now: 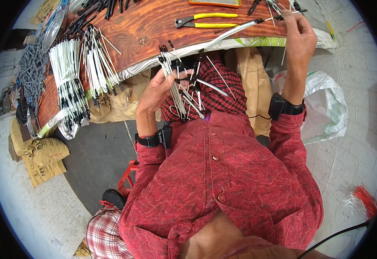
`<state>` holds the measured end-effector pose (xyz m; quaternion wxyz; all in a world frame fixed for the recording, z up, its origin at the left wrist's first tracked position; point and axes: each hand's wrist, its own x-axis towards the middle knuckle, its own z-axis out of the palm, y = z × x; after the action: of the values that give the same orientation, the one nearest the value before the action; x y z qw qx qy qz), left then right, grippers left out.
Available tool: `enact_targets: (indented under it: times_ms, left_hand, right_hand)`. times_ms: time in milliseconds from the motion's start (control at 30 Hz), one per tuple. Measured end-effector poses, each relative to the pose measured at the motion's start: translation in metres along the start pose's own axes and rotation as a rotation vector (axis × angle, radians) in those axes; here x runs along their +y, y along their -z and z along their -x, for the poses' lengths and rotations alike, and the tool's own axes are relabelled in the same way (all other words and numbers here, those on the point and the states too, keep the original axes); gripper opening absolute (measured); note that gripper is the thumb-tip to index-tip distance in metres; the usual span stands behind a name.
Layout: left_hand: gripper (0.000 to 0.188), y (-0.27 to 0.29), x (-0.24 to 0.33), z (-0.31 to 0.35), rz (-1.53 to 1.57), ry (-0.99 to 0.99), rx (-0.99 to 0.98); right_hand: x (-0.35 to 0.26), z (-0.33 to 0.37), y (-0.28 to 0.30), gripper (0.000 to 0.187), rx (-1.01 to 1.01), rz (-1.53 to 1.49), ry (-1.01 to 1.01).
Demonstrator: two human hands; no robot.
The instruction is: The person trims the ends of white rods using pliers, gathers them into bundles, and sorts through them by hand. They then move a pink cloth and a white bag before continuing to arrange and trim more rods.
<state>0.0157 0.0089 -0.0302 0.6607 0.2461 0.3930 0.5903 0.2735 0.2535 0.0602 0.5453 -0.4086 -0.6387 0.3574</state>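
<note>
My left hand (pixel 157 88) is closed round a loose bunch of thin white strips with black end pieces (pixel 177 100), held above my lap. Some of these strips splay out at odd angles. Up at the right, over the table's edge, my right hand (pixel 300 36) pinches the end of a thin piece with a dark fitting. From that hand a long white strip (pixel 229 33) slants down to the left, to a black piece beside the bunch. The exact joint at my right fingertips is too small to make out.
Two bundles of similar strips, one tied (pixel 70 69) and one fanned out (pixel 98 64), hang over the wooden table's (pixel 141 26) left edge. Yellow-handled pliers (pixel 214 16) lie near an orange-rimmed tray (pixel 216 3). Grey small parts (pixel 32 69) heap at left; a white sack (pixel 324 105) stands at right.
</note>
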Motion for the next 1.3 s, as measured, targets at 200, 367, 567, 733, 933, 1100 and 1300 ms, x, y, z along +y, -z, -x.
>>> enact_targets:
  times_ms: [200,367,567,733,933,1100,1300]
  left_hand:
    - [0.027,-0.001,0.000,-0.003,-0.054,0.019,0.019]
    - [0.021,0.011,-0.009,-0.010,-0.110,0.039,0.109]
    - [0.019,0.007,-0.006,-0.007,-0.090,-0.034,0.024]
    - [0.021,0.011,-0.005,-0.004,-0.005,0.022,0.027]
    - [0.022,0.020,-0.006,-0.009,0.013,0.023,0.012]
    - [0.024,0.013,-0.003,-0.011,0.022,0.033,0.027]
    - [0.029,0.010,-0.003,-0.013,-0.017,0.028,0.039]
  right_hand:
    - [-0.016,-0.026,0.018,0.020,0.062,-0.125,0.070]
    - [-0.007,-0.067,0.038,0.020,0.129,-0.270,-0.011]
    - [0.051,-0.149,0.090,0.021,0.254,-0.567,-0.186]
    - [0.117,-0.180,0.077,0.018,0.327,-0.653,-0.408]
    - [0.171,-0.198,0.090,0.016,0.532,-0.919,-0.533]
    - [0.168,-0.208,0.121,0.018,0.577,-1.088,-0.605]
    - [0.171,-0.247,0.184,0.015,0.262,-0.855,-0.490]
